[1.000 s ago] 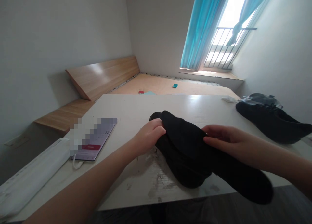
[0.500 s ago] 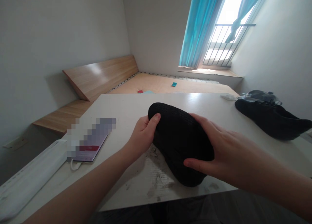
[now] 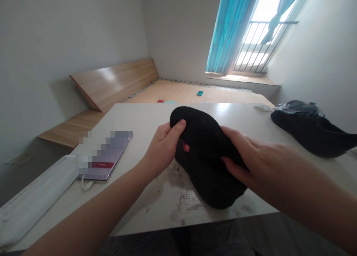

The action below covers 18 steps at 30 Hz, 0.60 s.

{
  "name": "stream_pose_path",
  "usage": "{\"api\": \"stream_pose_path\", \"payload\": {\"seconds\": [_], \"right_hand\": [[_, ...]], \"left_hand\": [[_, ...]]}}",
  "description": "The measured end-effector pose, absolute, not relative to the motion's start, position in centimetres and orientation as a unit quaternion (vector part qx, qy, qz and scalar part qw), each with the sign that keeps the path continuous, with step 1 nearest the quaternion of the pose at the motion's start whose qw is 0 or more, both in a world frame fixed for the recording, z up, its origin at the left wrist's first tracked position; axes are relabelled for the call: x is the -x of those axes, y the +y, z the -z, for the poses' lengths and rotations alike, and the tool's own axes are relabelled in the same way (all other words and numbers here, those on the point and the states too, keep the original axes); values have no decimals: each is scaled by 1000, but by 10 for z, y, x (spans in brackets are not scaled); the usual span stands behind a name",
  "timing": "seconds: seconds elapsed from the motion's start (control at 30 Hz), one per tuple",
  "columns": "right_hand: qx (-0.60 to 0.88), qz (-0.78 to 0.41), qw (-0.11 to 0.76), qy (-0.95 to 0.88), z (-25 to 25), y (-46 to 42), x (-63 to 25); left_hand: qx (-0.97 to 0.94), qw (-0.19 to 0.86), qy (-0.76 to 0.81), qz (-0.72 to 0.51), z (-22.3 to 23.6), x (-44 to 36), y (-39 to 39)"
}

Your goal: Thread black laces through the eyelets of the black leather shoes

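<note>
Both hands hold a black mesh shoe (image 3: 208, 152) above the white table (image 3: 156, 118), and it is bent into a tight fold. My left hand (image 3: 163, 146) grips its near-left end, with one fingertip showing in a gap in the mesh. My right hand (image 3: 251, 163) presses around its right side, fingers curled over the top. The lower part of the shoe nearly reaches the tabletop. Part of the shoe is hidden behind my fingers.
A second black shoe (image 3: 309, 133) with laces lies at the table's right, by a small white scrap (image 3: 263, 107). On the left lie a pixelated phone (image 3: 104, 163) with a white cable and a white flat packet (image 3: 36, 200). A wooden bed frame (image 3: 195, 94) stands beyond the table.
The shoe has been lifted and folded tighter between my hands since the earlier frames. My right hand has curled over it, and the view has tilted slightly.
</note>
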State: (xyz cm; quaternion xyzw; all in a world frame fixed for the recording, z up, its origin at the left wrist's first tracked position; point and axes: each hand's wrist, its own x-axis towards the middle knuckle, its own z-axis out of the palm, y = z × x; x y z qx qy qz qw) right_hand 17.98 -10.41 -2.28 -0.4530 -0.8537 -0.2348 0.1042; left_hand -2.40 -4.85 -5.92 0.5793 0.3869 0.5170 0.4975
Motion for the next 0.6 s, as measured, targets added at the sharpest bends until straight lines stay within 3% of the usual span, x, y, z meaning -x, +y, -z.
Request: {"api": "stream_pose_path", "payload": {"seconds": [0.27,0.37,0.47,0.6], "right_hand": [[573,104,31,-813,3,-90,-200],[626,5,16,-780,-10,-91,-207],[637,-84,12,-767,-18,-99,-212],[635,-75,23,-769,-18,-113,-217]], "left_hand": [[-689,465,362,-422,42,25,-34],[-784,334,408,-329,28,27,-32],[-855,164,474,-129,17,15,-39],[-859,42,509,49,10,-13,-51]]}}
